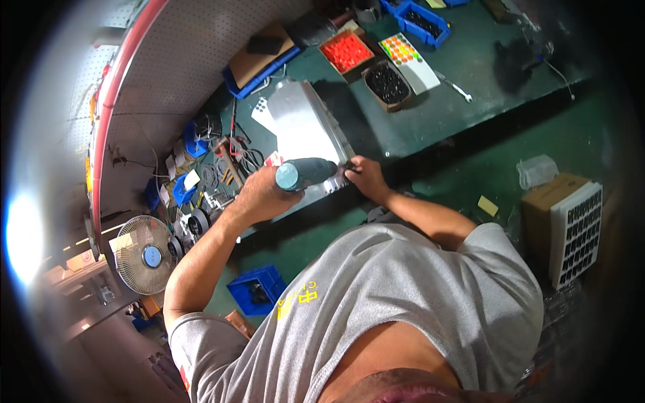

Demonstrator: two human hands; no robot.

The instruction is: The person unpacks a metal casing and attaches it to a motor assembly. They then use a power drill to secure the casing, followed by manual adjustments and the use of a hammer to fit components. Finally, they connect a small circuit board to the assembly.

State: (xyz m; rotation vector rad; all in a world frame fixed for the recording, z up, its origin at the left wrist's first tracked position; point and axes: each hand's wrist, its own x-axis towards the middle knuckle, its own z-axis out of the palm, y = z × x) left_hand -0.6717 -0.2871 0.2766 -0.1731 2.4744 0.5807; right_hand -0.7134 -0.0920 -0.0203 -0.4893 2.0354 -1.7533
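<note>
Gripping a dark power driver (pixel 312 172) with a teal round end, the left hand (pixel 262 196) is wrapped firmly around the tool, whose nose points to three o'clock, toward the right hand (pixel 366 176). That right hand has its fingers bent at the near end of a silver metal housing (pixel 301 121), close to the driver's nose; whether it pinches a small part there I cannot tell. The housing lies on the green tabletop (pixel 437 117), stretching toward twelve o'clock from the driver. At its left edge, about eleven o'clock, sits a white sheet with dark dots (pixel 263 115), and beyond it a blue tray (pixel 252 88) carries a brown board. Around one o'clock stand a box of red pieces (pixel 346 52), a box of black pieces (pixel 388 83), a white card with coloured round stickers (pixel 406 57) and, farther out, a blue bin (pixel 438 37); at two o'clock lies a wrench (pixel 455 87). Near nine o'clock a hammer (pixel 229 162) rests among cables and tools, while a fan (pixel 144 256) stands at eight. Lower down, a blue crate (pixel 243 301) is at seven o'clock, and out at three a brown carton (pixel 537 209) stands beside a white tray of dark pieces (pixel 579 232)
</note>
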